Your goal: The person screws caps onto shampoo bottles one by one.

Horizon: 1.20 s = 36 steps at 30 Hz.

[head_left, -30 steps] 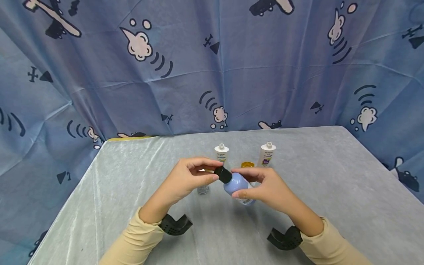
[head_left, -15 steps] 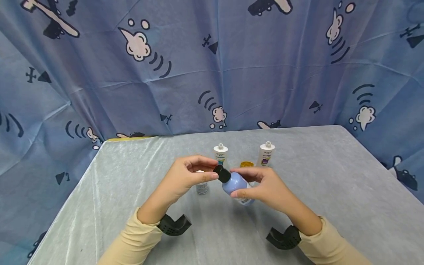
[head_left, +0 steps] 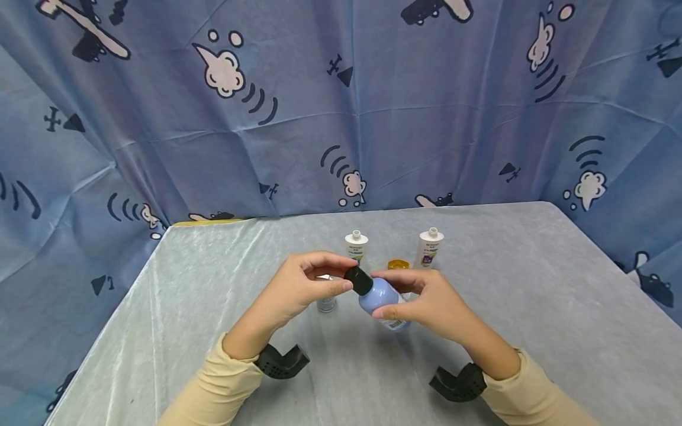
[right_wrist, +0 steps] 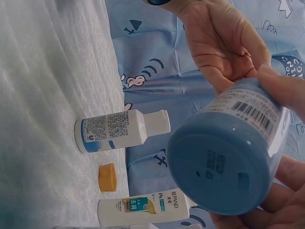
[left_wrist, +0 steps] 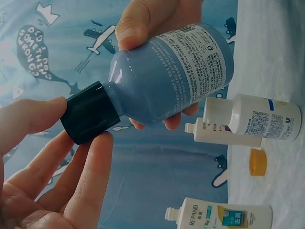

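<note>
Both hands (head_left: 298,290) (head_left: 434,302) on one black-capped blue bottle (left_wrist: 147,81)

The blue bottle (left_wrist: 164,74) looks glossy plastic, its black cap (left_wrist: 90,113) smooth plastic, the backdrop (head_left: 303,65) matt cloth.

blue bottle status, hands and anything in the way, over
Right hand holds blue bottle, tilted. Left hand pinches black cap, cap on. Two uncapped white bottles stand beyond, not blocking.
</note>
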{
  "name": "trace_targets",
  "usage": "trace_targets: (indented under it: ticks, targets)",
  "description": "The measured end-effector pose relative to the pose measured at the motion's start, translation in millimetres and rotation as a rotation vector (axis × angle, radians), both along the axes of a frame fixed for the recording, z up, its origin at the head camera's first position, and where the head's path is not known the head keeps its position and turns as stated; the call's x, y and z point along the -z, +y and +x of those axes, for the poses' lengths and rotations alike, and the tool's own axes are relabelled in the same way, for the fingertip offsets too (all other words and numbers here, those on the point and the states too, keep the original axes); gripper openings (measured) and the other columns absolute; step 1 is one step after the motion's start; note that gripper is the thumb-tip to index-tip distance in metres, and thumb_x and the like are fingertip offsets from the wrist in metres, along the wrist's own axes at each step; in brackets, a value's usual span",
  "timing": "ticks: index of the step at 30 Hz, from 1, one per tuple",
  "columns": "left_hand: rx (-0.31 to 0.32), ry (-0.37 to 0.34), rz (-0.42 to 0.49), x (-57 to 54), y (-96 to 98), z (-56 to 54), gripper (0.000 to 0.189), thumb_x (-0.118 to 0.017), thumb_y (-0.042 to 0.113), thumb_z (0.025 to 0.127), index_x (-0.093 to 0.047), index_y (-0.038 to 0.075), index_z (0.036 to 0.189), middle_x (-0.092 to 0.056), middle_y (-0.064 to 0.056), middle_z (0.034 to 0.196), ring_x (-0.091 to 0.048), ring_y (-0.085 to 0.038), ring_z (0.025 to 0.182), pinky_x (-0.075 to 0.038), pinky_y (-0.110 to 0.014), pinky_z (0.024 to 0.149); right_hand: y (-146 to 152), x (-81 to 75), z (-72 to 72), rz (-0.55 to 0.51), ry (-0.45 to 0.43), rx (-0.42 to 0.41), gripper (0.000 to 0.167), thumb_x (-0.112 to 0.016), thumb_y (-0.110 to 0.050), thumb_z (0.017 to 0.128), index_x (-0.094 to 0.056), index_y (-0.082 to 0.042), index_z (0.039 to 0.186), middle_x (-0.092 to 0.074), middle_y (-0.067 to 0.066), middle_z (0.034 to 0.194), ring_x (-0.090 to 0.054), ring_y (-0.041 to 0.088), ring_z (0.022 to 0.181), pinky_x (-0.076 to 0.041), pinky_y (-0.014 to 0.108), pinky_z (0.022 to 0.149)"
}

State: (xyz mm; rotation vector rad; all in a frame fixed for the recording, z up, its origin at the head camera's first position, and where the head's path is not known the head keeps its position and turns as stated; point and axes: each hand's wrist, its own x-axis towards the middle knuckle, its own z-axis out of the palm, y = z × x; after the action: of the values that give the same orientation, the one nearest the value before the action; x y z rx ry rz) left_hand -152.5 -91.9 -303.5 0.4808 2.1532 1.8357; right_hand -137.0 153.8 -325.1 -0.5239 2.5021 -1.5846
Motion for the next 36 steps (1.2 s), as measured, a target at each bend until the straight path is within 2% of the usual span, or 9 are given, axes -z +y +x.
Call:
trace_targets:
  ticks: [9,18,20,23,26,36]
  targets:
    - [0.043,0.038,0.028,0.6,-1.2,0.7,0.035,-0.074,0.006,0.085,-0.071,0.006,0.121,-0.071,-0.011,0.119,-0.070,-0.025,0.106,-0.055,-0.027,0.084,-0.6,0.5,0.1,-0.008,-0.005,-0.008,0.053,-0.088,-0.027,0.075,-0.071,-0.010,0.123,-0.072,0.008,0.116,-0.066,0.021,0.102,-0.056,0.033,0.081]
    - [0.057,0.026,0.057,1.8,-1.9,-0.8,0.048,-0.075,0.004,0.084,-0.063,0.007,0.130,-0.066,-0.012,0.130,-0.065,-0.017,0.115,-0.056,-0.027,0.090,-1.8,1.2,0.0,-0.020,0.000,-0.018,0.052,-0.088,-0.025,0.076,-0.071,-0.009,0.122,-0.073,0.010,0.114,-0.067,0.022,0.101,-0.057,0.031,0.079]
    - [0.036,0.012,0.048,1.9,-1.5,-1.3,0.046,-0.077,0.006,0.083,-0.064,0.007,0.128,-0.068,-0.010,0.124,-0.066,-0.015,0.110,-0.056,-0.026,0.088,-2.2,1.5,0.0,-0.021,0.005,-0.021,0.052,-0.088,-0.025,0.076,-0.071,-0.009,0.122,-0.073,0.010,0.113,-0.067,0.022,0.100,-0.057,0.029,0.077]
    - [0.004,0.003,0.014,2.2,-0.5,-1.6,0.036,-0.078,0.010,0.083,-0.070,0.006,0.118,-0.072,-0.005,0.107,-0.067,-0.012,0.096,-0.054,-0.025,0.081,-2.5,1.6,0.1,-0.019,0.008,-0.021,0.052,-0.087,-0.025,0.076,-0.071,-0.009,0.122,-0.073,0.010,0.113,-0.067,0.022,0.100,-0.057,0.030,0.077]
    - [-0.008,-0.002,-0.014,2.3,-0.2,-1.3,0.031,-0.079,0.013,0.083,-0.073,0.008,0.113,-0.070,-0.001,0.095,-0.067,-0.012,0.088,-0.051,-0.026,0.075,-2.6,1.3,0.3,-0.015,0.005,-0.019,0.052,-0.087,-0.025,0.076,-0.071,-0.009,0.122,-0.073,0.010,0.114,-0.066,0.022,0.101,-0.056,0.030,0.078]
    - [0.059,0.031,-0.019,2.0,-3.6,-0.8,0.036,-0.076,0.014,0.086,-0.071,0.012,0.122,-0.071,-0.008,0.117,-0.071,-0.017,0.098,-0.055,-0.030,0.084,-1.5,0.8,-1.0,-0.005,0.004,-0.020,0.052,-0.087,-0.025,0.076,-0.071,-0.009,0.123,-0.072,0.010,0.115,-0.065,0.022,0.101,-0.056,0.032,0.079]
